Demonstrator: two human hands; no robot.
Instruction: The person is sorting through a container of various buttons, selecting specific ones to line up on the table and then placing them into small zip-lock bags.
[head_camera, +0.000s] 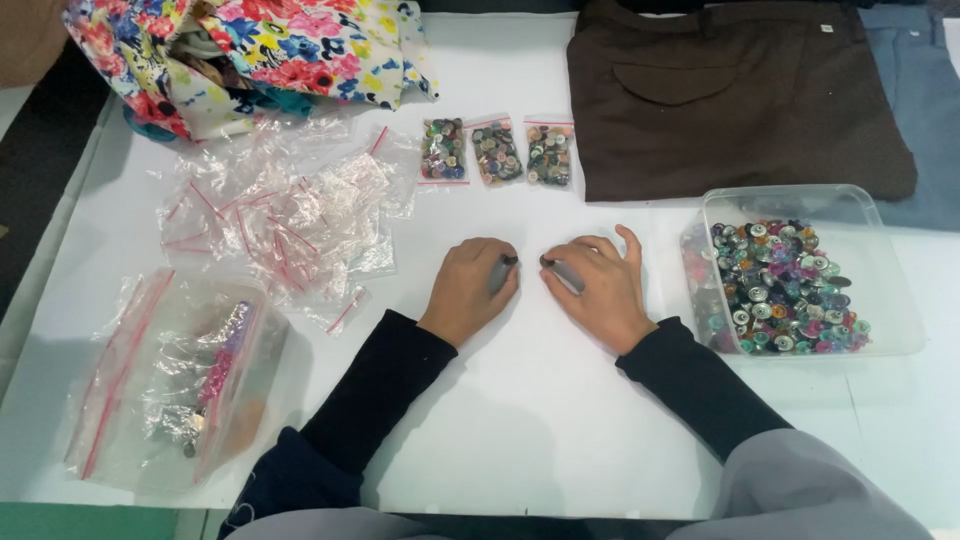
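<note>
My left hand (470, 290) rests on the white table (540, 400), fingers curled around a short grey cylindrical piece (500, 272) with a dark end. Close beside it, my right hand (603, 288) grips a similar grey piece (566, 276) whose dark tip points toward the left hand. The two pieces are a small gap apart; they look like a pen and its cap, but I cannot tell for sure. Both arms wear dark sleeves.
A clear plastic tub (880, 300) of mixed coloured buttons sits to the right. Three small filled button bags (497, 152) lie ahead. Empty zip bags (280, 215) are piled at left, with a larger bag (170, 390) nearer. Floral fabric (250, 50) and brown trousers (740, 100) lie at the back.
</note>
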